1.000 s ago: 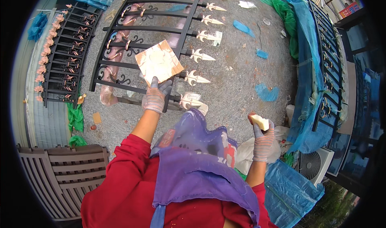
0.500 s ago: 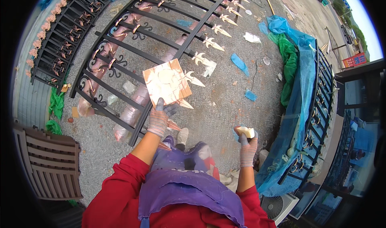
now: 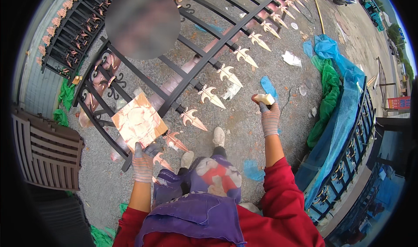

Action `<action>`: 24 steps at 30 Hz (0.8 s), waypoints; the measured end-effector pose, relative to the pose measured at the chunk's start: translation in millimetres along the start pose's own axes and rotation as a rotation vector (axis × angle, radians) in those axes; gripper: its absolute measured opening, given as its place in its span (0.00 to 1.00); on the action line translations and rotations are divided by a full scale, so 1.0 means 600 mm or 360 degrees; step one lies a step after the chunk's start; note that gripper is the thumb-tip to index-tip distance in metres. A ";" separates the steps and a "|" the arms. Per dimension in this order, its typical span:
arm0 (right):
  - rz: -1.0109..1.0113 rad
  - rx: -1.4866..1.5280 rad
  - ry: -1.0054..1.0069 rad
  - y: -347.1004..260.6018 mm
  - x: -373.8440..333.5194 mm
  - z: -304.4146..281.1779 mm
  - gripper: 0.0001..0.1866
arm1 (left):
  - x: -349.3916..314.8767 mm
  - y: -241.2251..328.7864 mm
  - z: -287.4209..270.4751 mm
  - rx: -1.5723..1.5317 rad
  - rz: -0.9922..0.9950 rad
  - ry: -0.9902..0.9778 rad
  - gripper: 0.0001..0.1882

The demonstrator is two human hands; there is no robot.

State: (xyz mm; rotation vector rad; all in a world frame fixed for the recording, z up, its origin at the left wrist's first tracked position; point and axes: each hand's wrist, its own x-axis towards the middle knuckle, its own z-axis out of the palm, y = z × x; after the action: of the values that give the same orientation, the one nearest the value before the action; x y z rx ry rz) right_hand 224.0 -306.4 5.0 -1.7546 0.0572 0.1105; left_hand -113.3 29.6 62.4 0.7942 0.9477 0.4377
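Observation:
My left hand (image 3: 142,163), in a grey-and-pink glove, grips the lower edge of a square board (image 3: 138,121) smeared with copper-coloured paint. The board is above the near end of a black metal fence panel (image 3: 192,74); I cannot tell whether they touch. Copper-coloured spear tips (image 3: 211,97) line the panel's right side, and black scrolls with copper touches run along its left. Out to the right, my gloved right hand (image 3: 270,118) pinches a small cream sponge block (image 3: 266,99), apart from the panel. A round blurred patch hides part of the panel's far left.
Wrapped pipes (image 3: 189,65) lie under the panel. More black railings stand at far left (image 3: 82,40) and on the right (image 3: 346,160), the latter beside blue netting (image 3: 333,125) and green sheeting (image 3: 325,86). A brown slatted panel (image 3: 48,153) lies left. Plastic scraps (image 3: 292,59) litter the gravel.
The painted board and my left hand have moved left and slightly down in view. My right hand, still holding the sponge, has come up. The view has shifted, and my feet have moved.

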 end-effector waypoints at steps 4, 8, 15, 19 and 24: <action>-0.0190 -0.0218 -0.0163 0.030 0.186 0.035 0.15 | -0.006 -0.031 0.083 0.0091 0.0000 0.0018 0.29; -0.0381 -0.0306 -0.0375 0.078 0.360 0.076 0.13 | -0.005 -0.071 0.156 0.0085 -0.0025 0.0192 0.31; -0.0677 -0.1078 -0.0788 0.075 0.478 0.151 0.13 | -0.004 -0.090 0.215 0.0116 -0.0082 0.0432 0.32; -0.0863 -0.1218 -0.0689 0.019 0.475 0.141 0.13 | -0.004 -0.088 0.221 0.0005 -0.0085 0.0458 0.30; -0.0990 -0.1602 -0.0957 0.028 0.473 0.160 0.14 | 0.005 -0.092 0.225 -0.0032 -0.0040 0.0360 0.26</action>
State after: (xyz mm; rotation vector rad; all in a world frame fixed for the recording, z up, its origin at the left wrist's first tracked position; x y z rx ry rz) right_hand 500.1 -208.6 -59.2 -2.5564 -1.1478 0.2288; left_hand 2.5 -58.9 64.3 0.7237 1.1602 0.5217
